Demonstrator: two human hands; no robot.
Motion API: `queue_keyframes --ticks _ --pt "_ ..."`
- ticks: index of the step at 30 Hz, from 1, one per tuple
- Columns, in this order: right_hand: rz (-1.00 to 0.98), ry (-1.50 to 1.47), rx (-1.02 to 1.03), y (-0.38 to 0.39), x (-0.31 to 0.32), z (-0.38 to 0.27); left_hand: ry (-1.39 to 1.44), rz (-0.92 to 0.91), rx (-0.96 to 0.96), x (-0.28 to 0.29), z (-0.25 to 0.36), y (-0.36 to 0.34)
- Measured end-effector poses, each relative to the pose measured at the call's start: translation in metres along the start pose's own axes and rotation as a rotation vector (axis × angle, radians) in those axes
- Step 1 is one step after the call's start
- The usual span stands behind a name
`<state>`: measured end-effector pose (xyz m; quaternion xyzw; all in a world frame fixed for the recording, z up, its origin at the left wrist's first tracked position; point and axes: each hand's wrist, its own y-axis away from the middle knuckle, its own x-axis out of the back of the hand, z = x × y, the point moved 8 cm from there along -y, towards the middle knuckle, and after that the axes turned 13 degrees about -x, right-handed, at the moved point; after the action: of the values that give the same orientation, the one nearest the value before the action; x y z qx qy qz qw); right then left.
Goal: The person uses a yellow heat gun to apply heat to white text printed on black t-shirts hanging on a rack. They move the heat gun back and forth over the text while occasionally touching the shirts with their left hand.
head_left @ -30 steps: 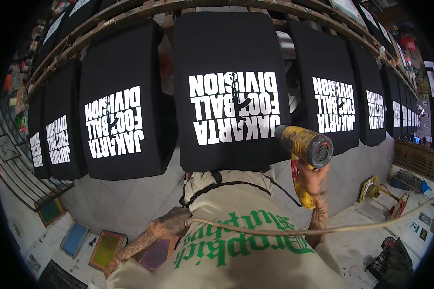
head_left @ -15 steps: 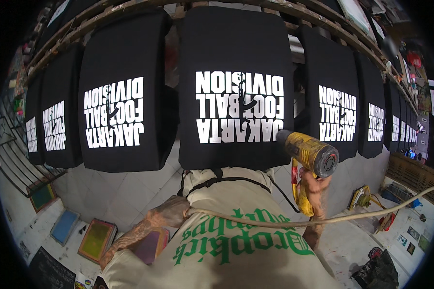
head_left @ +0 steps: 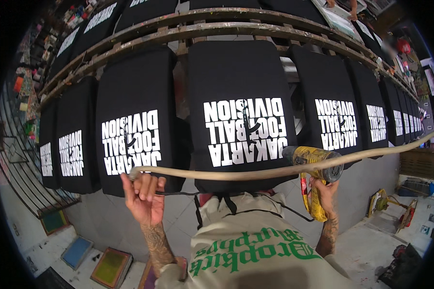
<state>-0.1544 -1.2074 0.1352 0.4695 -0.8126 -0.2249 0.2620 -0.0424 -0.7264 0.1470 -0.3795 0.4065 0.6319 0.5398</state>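
Observation:
My right hand [head_left: 324, 191] grips the handle of a yellow heat gun [head_left: 313, 156]. Its dark nozzle points left, over the lower right corner of the white block-letter print on the middle black shirt [head_left: 234, 67]. Raised beside the lower edge of another printed black shirt [head_left: 130, 82] is my left hand [head_left: 147, 204]. Its fingers are curled around the end of a thick tan cable [head_left: 217, 175], with the index finger more extended. The cable crosses in front of me to the right. A thin black cord [head_left: 181, 193] also reaches this hand.
Black shirts with the same print line both sides along wooden rails [head_left: 217, 30]. More shirts lie beyond them. At the far upper right another person's hand [head_left: 353, 12] is over a white-framed screen. Coloured framed screens [head_left: 112, 267] lean at lower left. A metal railing [head_left: 14, 154] stands left.
My left hand has risen from my waist, forward and left, bringing the tan cable's end along. The heat gun stays by the middle print. The view now takes in more of the far side.

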Motion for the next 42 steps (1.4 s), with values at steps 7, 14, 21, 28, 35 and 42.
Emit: queue_keyframes --ticks 7,14,21,28,35,42 --pt "-0.064 -0.004 0.057 -0.015 -0.011 -0.006 0.569 0.059 -0.272 0.012 0.002 0.023" --pt "-0.304 0.072 0.158 -0.054 -0.001 -0.024 0.753 0.029 -0.382 0.018 -0.060 0.109" --pt "-0.501 0.366 0.180 -0.042 -0.012 -0.079 0.294 0.217 -0.367 0.018 -0.157 0.158" --pt "-0.652 0.637 0.334 -0.049 -0.008 -0.099 -0.389 0.590 0.024 0.058 -0.305 0.204" --pt "-0.805 0.758 0.363 -0.059 -0.023 -0.112 -0.654 0.635 0.273 0.113 -0.385 0.234" --pt "-0.992 0.851 0.298 -0.052 -0.056 -0.102 -1.108 0.373 0.263 0.126 -0.419 0.184"
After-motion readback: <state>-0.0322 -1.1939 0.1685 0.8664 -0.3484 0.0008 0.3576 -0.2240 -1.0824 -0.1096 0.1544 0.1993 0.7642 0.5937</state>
